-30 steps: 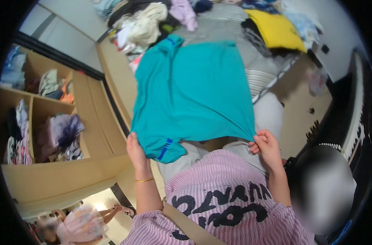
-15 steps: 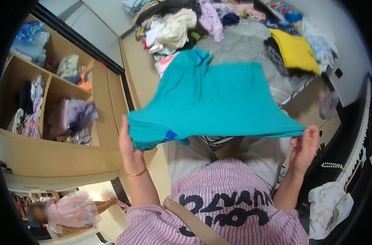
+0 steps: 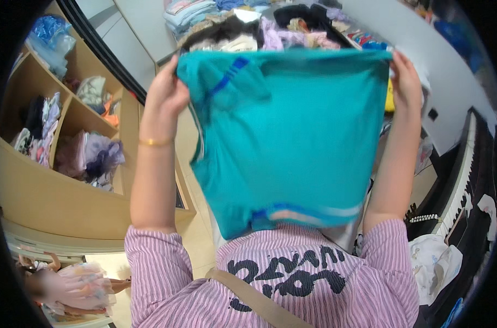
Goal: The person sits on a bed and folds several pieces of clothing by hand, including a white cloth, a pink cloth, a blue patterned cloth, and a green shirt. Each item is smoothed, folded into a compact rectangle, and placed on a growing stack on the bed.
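Observation:
A teal T-shirt (image 3: 297, 131) with blue trim hangs stretched between my two raised hands. My left hand (image 3: 169, 90) grips its upper left corner, near a sleeve with a blue band. My right hand (image 3: 406, 79) pinches the upper right corner, fingers closed on the cloth. The lower edge, with blue and pale stripes, falls close to my chest and blurs a little. Behind the shirt, a folded yellow garment (image 3: 390, 97) is mostly hidden.
Heaped clothes (image 3: 226, 35) and folded stacks (image 3: 189, 13) lie beyond the shirt. A wooden shelf unit (image 3: 90, 210) holds clothes at left. At right is a piano keyboard (image 3: 460, 164), with a white cloth (image 3: 431, 262) near it. Another person (image 3: 76, 287) is at lower left.
Both hands have risen and moved away from my body, lifting the T-shirt. It now hangs upright from its top edge instead of spreading outward over my lap.

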Available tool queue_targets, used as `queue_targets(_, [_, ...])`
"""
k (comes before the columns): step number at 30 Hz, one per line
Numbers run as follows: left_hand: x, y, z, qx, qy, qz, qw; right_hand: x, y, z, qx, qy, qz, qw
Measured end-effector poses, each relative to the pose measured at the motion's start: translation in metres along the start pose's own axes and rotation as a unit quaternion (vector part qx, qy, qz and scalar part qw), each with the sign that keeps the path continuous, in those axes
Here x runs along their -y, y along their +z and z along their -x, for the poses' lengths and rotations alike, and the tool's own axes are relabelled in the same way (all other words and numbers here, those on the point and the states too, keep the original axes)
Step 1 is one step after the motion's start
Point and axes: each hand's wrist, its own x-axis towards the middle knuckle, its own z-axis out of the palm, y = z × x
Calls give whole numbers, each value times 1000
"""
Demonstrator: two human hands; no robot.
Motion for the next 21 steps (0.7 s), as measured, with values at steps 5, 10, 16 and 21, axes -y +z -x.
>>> queue_targets(5, [-46,84,-31,-96,156,-45,982,49,23,-49,-26,-133,-212,968])
queue_targets(10, [-40,62,23,244,104,17,964,71,-2,49,-32,-182,-210,960])
queue_targets(16, [103,-40,198,-245,-55,-24,968,-80,-89,237,25,70,-108,991])
queue_targets(21, [168,-110,316,-364,-173,41,914,-120,-142,346,76,284,40,955])
